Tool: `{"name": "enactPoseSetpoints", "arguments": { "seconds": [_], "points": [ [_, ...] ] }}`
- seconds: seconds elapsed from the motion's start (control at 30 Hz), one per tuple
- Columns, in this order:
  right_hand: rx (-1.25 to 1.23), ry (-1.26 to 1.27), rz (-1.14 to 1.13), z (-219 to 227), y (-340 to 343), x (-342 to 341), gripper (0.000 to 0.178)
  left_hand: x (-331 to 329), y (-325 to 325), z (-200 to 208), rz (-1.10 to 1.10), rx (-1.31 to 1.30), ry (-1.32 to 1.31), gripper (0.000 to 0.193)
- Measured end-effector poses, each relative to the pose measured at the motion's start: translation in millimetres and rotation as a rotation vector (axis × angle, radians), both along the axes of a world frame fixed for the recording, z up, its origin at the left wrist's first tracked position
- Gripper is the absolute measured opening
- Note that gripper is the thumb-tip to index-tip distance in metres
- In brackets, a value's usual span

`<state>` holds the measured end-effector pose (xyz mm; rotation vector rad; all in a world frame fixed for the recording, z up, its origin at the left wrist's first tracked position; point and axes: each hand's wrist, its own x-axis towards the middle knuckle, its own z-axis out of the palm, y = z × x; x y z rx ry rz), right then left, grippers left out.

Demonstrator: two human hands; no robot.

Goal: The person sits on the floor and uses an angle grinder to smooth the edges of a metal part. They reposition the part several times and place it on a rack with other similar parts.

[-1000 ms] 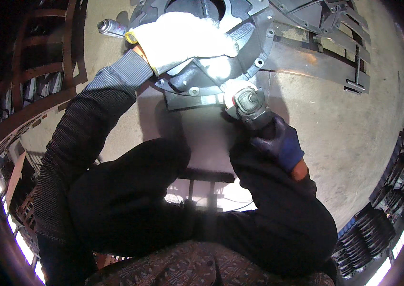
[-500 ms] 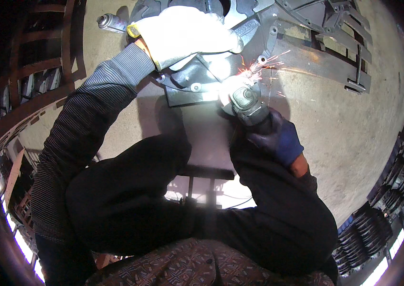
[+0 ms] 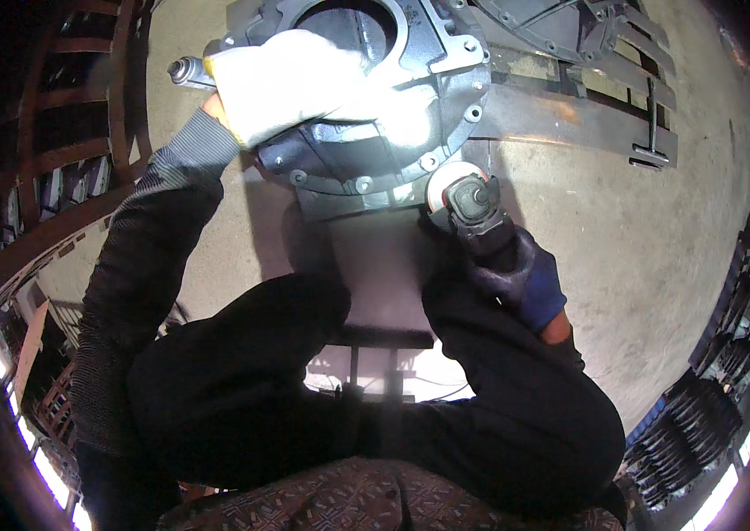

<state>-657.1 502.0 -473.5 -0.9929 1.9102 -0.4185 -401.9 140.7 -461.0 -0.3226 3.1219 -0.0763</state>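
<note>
A grey cast-metal housing (image 3: 340, 173) with a round opening and bolt holes along its rim lies in front of me. My left hand (image 3: 291, 84), in a white glove, is on its left side, gripping it; glare washes out the fingers. In my right hand (image 3: 530, 279), gloved in dark blue, is an angle grinder (image 3: 474, 205). Its disc (image 3: 448, 181) is beside the housing's lower right rim, with no sparks showing; whether it touches is unclear.
A spray can (image 3: 189, 73) stands left of the housing, partly behind my glove. Another metal casting (image 3: 552, 31) sits at the upper right, by a slatted steel frame (image 3: 605, 124) with a T-shaped bar (image 3: 651, 133). Brown metal racks (image 3: 118, 88) rise at the left. Dark stacked parts (image 3: 685, 434) are at lower right.
The sparks at the rim have stopped. The housing has turned and shifted, with my left hand moving left along with it. The grinder has come slightly down and right, off the earlier spot.
</note>
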Motion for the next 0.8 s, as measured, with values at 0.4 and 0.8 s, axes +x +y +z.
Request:
{"name": "enactPoseSetpoints", "arguments": {
  "seconds": [0.4,0.8],
  "points": [
    [-0.059,0.038,0.126,-7,-14,4,0.088,-36,50,-6,0.004,0.097,0.258,0.033],
    [-0.033,0.055,0.123,4,-13,4,0.088,-35,49,-9,0.021,0.164,0.209,0.033]
  ]
}}
